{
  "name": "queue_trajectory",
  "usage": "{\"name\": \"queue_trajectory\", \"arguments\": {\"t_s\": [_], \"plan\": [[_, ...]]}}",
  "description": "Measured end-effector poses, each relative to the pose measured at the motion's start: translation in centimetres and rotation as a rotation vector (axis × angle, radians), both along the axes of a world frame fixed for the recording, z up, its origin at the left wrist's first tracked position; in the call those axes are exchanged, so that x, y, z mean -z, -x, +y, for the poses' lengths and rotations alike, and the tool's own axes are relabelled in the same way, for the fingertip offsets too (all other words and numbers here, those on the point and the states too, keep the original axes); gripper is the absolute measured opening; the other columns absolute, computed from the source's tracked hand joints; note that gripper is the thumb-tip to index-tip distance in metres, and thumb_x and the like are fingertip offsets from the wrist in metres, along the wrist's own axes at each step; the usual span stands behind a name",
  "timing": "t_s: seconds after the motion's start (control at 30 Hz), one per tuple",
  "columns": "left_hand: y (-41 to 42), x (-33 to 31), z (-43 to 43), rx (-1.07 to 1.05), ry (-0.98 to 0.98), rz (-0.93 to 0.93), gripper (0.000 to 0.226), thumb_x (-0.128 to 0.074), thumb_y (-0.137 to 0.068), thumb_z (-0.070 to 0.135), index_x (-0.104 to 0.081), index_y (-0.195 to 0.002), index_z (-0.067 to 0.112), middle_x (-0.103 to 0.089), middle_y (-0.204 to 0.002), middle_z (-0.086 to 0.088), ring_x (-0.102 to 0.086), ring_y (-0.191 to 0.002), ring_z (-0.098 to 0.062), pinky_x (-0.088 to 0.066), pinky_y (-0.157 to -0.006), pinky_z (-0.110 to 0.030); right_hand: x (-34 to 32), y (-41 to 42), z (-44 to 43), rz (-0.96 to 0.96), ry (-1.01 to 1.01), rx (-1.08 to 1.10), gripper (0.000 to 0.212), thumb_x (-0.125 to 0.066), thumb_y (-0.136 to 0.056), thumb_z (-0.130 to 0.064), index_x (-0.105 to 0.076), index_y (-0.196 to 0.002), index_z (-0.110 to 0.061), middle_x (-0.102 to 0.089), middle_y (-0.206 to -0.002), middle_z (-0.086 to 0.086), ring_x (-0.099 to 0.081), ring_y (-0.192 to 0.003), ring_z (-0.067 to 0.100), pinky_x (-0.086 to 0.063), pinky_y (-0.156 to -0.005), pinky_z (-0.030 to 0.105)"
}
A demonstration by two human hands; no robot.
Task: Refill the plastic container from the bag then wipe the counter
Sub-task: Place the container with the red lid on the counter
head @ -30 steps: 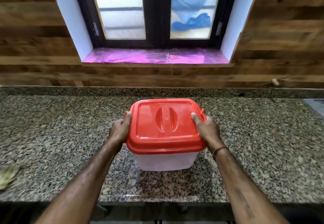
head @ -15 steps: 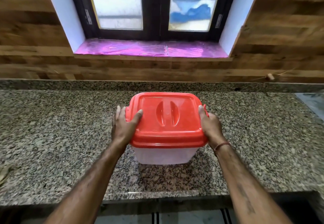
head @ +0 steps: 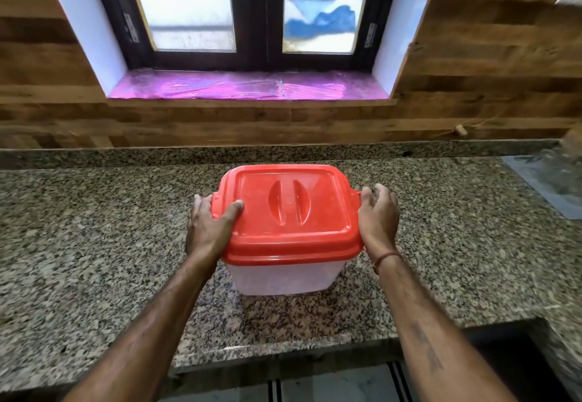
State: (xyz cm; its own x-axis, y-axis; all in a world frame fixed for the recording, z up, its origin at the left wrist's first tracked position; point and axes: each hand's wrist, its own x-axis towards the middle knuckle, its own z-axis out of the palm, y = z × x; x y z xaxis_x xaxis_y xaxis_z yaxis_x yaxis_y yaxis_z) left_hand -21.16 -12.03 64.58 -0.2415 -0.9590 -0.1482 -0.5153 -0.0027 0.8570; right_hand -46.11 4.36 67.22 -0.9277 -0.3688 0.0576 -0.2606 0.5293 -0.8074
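Left hand (head: 208,231) grips left edge of red lid (head: 289,212), right hand (head: 378,216) open beside its right tab (head: 358,194); unclip both sides, lift level.

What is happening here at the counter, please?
A person stands at a granite counter with a clear plastic container in front of them. Its red lid is on. The left hand grips the lid's left edge, thumb on top. The right hand is open beside the lid's right edge. A clear bag, blurred, lies at the far right. No refilling has begun.
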Motion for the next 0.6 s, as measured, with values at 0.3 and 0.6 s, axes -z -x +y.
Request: {"name": "queue_trajectory", "arguments": {"t_s": [0.3, 0.6], "plan": [[-0.7, -0.5, 0.0, 0.041, -0.097, 0.136, 0.115, -0.064, -0.058, 0.094, -0.034, -0.154, 0.038, -0.032, -0.163, -0.004, -0.059, -0.13, -0.03, -0.059, -0.09, -0.056, 1.9, -0.1, 1.7, -0.381, 0.062, -0.246, 0.084, -0.029, -0.095, -0.079, -0.064, -0.131, -0.012, -0.073, -0.119, 0.019, -0.078, -0.095, 0.031, -0.066, -0.074, 0.043], [-0.5, -1.6, 0.9, -0.03, -0.148, 0.15, 0.117, -0.069, -0.054, 0.09, -0.029, -0.154, 0.044, -0.023, -0.164, -0.015, -0.052, -0.133, -0.04, -0.06, -0.085, -0.061, 0.3, -2.9, 1.8, -0.199, 0.104, -0.279, 0.061, -0.055, -0.097, -0.062, -0.049, -0.136, -0.014, -0.071, -0.105, 0.008, -0.076, -0.083, 0.026, -0.066, -0.07, 0.046]]}}
